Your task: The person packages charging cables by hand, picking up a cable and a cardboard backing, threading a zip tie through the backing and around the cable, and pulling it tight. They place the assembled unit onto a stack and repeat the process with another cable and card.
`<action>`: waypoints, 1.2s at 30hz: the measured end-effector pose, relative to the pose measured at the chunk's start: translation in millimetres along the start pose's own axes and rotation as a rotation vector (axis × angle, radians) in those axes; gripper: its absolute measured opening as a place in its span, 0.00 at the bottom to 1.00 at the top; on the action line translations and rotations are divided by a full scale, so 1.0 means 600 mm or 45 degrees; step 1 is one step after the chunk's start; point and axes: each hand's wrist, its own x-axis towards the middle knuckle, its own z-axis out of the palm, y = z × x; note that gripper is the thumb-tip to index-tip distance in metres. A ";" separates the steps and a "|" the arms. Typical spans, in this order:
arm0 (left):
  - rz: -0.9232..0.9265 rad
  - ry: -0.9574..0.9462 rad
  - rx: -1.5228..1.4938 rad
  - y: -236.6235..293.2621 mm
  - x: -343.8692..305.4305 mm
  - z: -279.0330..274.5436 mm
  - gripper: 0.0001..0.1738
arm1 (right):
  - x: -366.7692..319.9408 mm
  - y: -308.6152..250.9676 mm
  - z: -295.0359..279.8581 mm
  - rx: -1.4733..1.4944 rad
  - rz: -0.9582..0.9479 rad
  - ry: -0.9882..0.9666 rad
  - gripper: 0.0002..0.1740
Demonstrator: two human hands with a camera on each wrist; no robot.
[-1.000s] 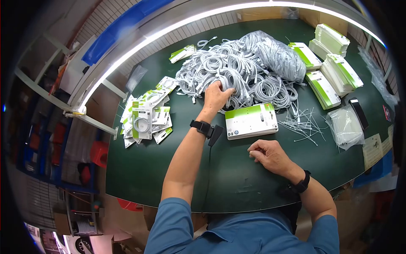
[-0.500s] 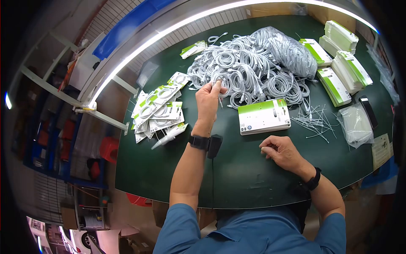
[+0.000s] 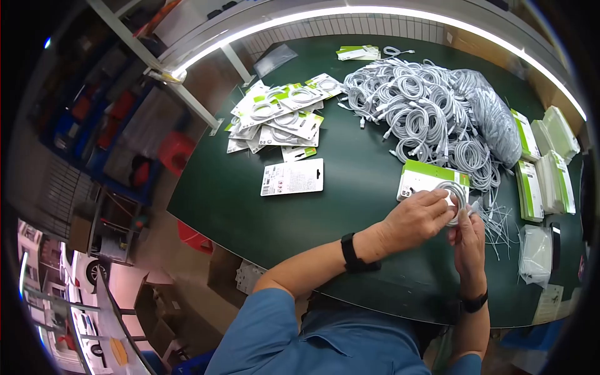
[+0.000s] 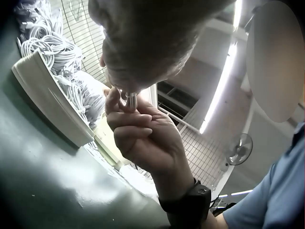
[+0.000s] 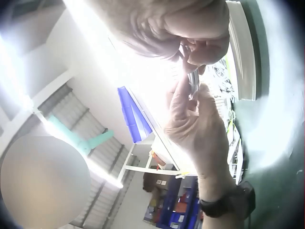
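Note:
Both hands meet over the front right of the table in the head view, holding one small coil of grey-white cable (image 3: 460,195). The left hand (image 3: 412,219) pinches its left side with thumb and fingers; the right hand (image 3: 470,247) grips its lower right. In the left wrist view the right hand (image 4: 147,136) has its fingers bent at the cable (image 4: 132,101). From the right wrist, the left hand (image 5: 198,126) pinches the cable (image 5: 193,83). Just beyond the hands lies a stack of green-and-white cards (image 3: 431,170), partly covered by them.
Loose cable coils (image 3: 419,106) fill the back, beside a bag of cables (image 3: 494,119). Carded cables (image 3: 281,119) are heaped at left, with a single card (image 3: 292,177) in front. Card stacks (image 3: 550,181), thin ties (image 3: 497,228) and a clear bag (image 3: 535,253) lie at right.
The left hand has left the cable pile and come to the right hand, which has risen from the table's front; a coil is now between them. A white card now lies apart at left. The head view has shifted.

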 end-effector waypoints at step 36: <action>-1.617 0.316 -2.418 -0.005 -0.037 0.004 0.28 | -0.009 -0.004 0.011 0.352 0.210 -0.203 0.28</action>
